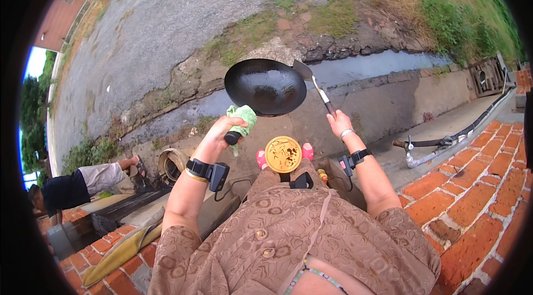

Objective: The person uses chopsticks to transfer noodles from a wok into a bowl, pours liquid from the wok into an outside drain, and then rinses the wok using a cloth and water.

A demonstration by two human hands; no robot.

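A dark metal wok (265,87) with a wet-looking inside hangs tilted over a narrow channel. My left hand (227,130) grips its black handle (232,137), with a light green cloth (245,118) bunched between hand and wok. In my right hand (339,123) is the dark handle of a metal wok spatula (320,89). The spatula's blade lies beside the wok's right rim; whether they touch I cannot tell. A round yellow disc (283,154) with a panda and bamboo picture is below, between my pink shoes.
Grey water (374,66) stands in the channel beyond the concrete ledge. A brick wall (470,195) and a pipe with a tap (410,145) are at right. At left are a worn round container (173,164), a yellow-brown cloth (120,253) and another person (70,186).
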